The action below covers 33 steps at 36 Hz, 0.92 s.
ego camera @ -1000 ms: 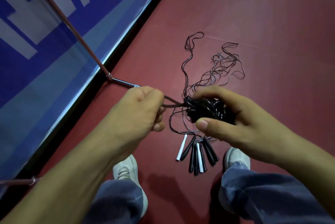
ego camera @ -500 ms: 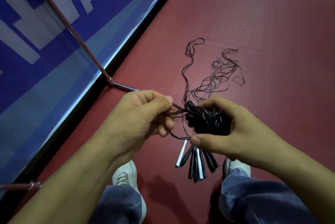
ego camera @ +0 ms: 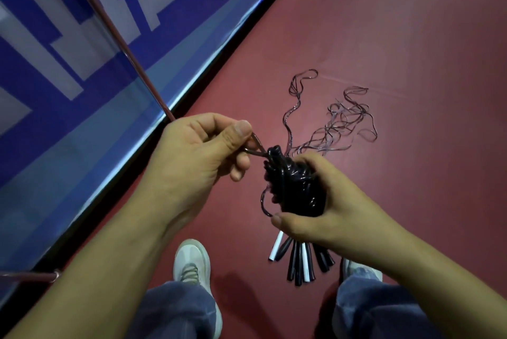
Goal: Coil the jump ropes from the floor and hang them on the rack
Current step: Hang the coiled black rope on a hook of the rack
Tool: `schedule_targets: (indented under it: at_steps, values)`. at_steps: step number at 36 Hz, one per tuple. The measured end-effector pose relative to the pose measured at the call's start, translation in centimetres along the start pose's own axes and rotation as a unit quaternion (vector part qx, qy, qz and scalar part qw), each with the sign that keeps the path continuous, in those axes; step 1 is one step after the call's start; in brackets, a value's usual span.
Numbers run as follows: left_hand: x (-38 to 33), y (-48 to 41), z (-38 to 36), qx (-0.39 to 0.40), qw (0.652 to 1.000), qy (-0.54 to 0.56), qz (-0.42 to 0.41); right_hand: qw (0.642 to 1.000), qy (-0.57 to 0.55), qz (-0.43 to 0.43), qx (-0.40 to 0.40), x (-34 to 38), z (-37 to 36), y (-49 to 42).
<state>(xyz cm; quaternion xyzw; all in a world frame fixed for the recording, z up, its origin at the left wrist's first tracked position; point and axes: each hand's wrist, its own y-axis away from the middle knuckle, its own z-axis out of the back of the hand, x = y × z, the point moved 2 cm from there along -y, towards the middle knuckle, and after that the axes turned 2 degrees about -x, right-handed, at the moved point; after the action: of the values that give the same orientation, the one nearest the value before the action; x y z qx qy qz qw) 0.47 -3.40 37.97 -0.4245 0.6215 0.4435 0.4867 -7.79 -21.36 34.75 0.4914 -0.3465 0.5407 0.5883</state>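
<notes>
The left hand [ego camera: 203, 157] pinches a short rope loop [ego camera: 256, 148] between thumb and curled forefinger. The right hand [ego camera: 343, 210] has fingers and thumb clamped round the black coil [ego camera: 293, 185], held above the floor [ego camera: 384, 37]. The handles [ego camera: 301, 259] hang below it and loose strands [ego camera: 340, 125] trail on the floor. Since half a second ago the coil has turned more upright and the left hand has risen slightly.
</notes>
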Motion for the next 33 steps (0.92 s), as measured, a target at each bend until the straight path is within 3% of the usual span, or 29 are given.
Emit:
schedule_targets:
  at_steps: [5,10,19,33]
  values:
    - [-3.1,1.1,0.7,0.007,1.000,-0.015,-0.022,0.998,-0.059,0.009,-0.002,2.0,-1.2,-0.6]
    - [-10.2,3.6,2.8,0.017,0.991,-0.111,-0.075,0.995,-0.058,0.075,0.009,7.3,-3.4,-0.3]
    - [-23.3,9.5,7.9,-0.080,0.957,-0.213,-0.180,0.981,-0.083,0.170,0.049,20.0,-8.2,-0.2]
    - [-36.2,15.0,14.5,-0.192,0.905,-0.302,-0.229,0.965,-0.037,0.240,0.094,35.2,-14.0,-1.2]
